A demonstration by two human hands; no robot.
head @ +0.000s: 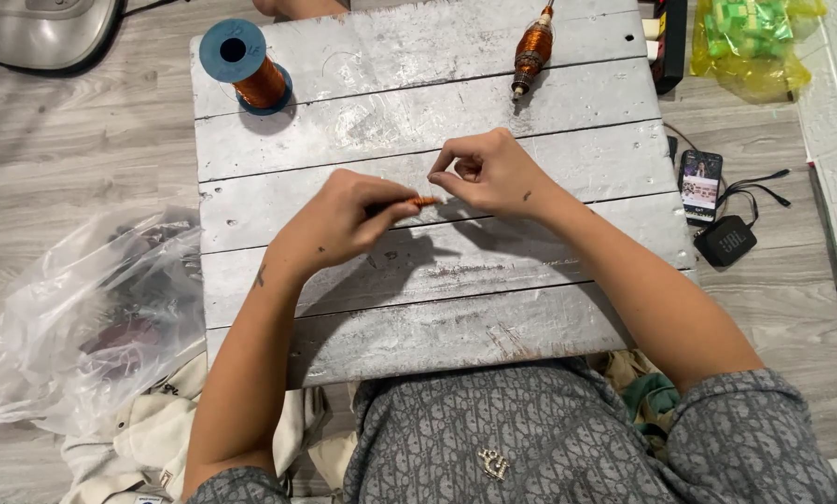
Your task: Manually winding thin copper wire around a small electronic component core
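Left hand (344,219): closed in a pinch grip on one end of a small copper-wound piece (425,201), thumb and fingertips pressed together. Right hand (488,173): closed in a pinch grip on the other end of the same piece, index finger curled above it. Both hands near each other, almost touching, raised slightly over the middle of the table (418,317).

Small copper-wound piece: short, orange, lying roughly level between the two grips, above the third plank from the far edge. Finer detail too small to tell.

Table: grey painted planks, worn and scratched. Blue spool of copper wire (246,65) upright at the far left corner. Copper-wound spindle (532,49) lying tilted near the far right edge, well apart from the hands.

Floor (55,168): grey wood pattern. Clear plastic bag (73,317) with dark contents to the left of the table. Phone (700,182) with lit screen to the right of the table, small black speaker (725,241) just beside it, dark cable near both. Yellow bag (750,42) with green items at the far right corner. Pale grey device (45,33) at the far left corner.
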